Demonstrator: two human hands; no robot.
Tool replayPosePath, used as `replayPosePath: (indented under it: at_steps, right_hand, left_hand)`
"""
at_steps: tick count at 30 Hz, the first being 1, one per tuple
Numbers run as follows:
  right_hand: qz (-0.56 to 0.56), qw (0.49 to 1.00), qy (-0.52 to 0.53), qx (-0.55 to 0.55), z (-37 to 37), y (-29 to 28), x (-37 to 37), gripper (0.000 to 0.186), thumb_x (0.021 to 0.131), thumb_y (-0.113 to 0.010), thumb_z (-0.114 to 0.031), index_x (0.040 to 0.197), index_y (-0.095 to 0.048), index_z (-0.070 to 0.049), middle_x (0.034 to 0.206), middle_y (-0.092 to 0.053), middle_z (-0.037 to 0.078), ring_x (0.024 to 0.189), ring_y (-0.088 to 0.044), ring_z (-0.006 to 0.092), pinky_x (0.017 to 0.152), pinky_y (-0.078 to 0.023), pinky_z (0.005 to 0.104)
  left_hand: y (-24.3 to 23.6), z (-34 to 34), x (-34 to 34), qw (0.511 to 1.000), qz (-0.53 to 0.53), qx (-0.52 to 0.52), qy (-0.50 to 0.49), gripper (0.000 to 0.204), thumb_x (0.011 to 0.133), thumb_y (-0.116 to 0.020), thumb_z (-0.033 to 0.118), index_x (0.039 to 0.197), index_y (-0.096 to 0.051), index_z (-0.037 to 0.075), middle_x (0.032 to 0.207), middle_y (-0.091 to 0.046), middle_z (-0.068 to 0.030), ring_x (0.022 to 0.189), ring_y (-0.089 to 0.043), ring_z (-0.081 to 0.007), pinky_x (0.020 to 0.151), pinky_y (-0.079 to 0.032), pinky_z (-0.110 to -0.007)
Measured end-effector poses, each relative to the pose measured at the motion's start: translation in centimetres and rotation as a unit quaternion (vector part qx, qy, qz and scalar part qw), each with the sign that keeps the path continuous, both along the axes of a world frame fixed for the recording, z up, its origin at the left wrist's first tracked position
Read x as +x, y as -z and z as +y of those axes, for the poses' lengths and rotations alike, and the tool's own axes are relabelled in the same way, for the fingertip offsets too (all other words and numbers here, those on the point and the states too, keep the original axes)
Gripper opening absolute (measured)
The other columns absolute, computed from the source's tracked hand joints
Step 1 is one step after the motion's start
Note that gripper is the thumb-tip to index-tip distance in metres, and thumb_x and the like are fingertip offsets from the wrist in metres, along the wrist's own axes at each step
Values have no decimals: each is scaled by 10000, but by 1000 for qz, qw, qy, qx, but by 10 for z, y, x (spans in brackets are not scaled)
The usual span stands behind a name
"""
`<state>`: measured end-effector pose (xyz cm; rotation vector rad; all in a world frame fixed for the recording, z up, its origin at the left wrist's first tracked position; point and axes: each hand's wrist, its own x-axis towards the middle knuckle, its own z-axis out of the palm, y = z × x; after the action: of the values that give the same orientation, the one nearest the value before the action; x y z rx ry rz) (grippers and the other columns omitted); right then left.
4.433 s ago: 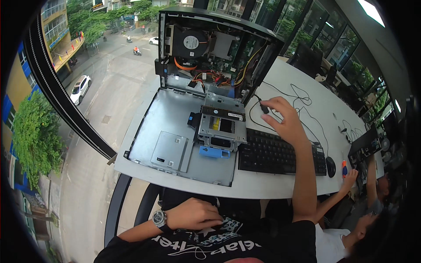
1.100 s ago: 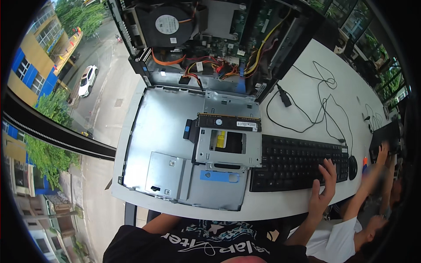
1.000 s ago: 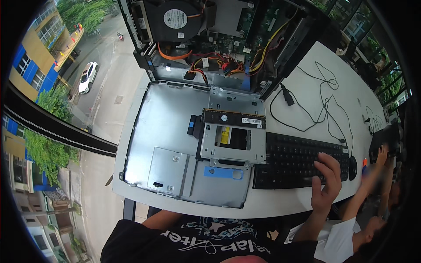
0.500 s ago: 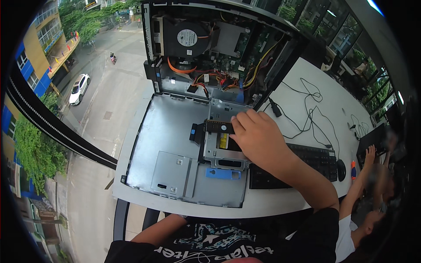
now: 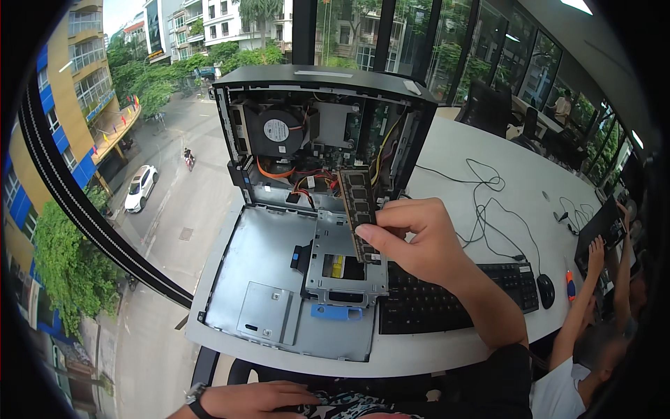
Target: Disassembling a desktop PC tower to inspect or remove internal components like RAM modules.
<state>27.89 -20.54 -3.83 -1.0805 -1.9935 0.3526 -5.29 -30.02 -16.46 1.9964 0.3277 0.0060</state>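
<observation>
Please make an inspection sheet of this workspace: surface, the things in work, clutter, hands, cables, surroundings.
Surface: white table beside a large window.
Things in work: memory module, held above the drive cage; open computer case with fan, its side panel lying flat.
Clutter: black keyboard, mouse, a small red and blue object.
Hands: right hand pinches the module at its lower end; left hand rests low at the table edge, holding nothing seen, a watch on the wrist.
Cables: black cables loose on the table; orange and red wires inside the case.
Surroundings: another person's arm reaching at the right; street with a white car below.
</observation>
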Motion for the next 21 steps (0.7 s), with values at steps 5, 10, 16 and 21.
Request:
replayPosePath:
  at_steps: [5, 10, 16, 21]
  right_hand:
    - [-155, 964, 103, 187, 28, 5, -5, 300, 906, -701, -145, 648, -624, -13, 589, -616, 111, 513, -619, 292, 506, -500, 380]
    - [-196, 928, 153, 277, 71, 13, -28, 252, 927, -666, -164, 720, -660, -20, 673, -671, 135, 566, -676, 300, 563, -571, 394]
    - [-202, 920, 181, 283, 77, 24, -29, 219, 891, -704, -178, 749, -673, -14, 702, -688, 146, 621, -716, 307, 607, -604, 383]
    - [-195, 926, 187, 262, 80, 18, -13, 319, 891, -734, -292, 732, -688, -20, 672, -685, 136, 585, -700, 309, 605, -590, 392]
  left_hand:
    - [-127, 99, 16, 986, -89, 102, -101, 219, 970, -737, 226, 1043, -767, 21, 958, -759, -105, 899, -707, -224, 819, -541, -333]
    - [-148, 172, 84, 904, -104, 165, -380, 537, 983, -643, 523, 867, -700, 2, 738, -650, -32, 667, -592, -106, 615, -465, -293]
    - [-129, 207, 139, 844, -190, 261, -429, 462, 1020, -628, 432, 849, -646, 3, 682, -632, -42, 591, -600, -110, 551, -452, -274]
    - [-142, 211, 159, 740, -164, 468, -454, 371, 973, -654, 298, 771, -656, -13, 611, -627, -166, 549, -634, -313, 546, -468, -399]
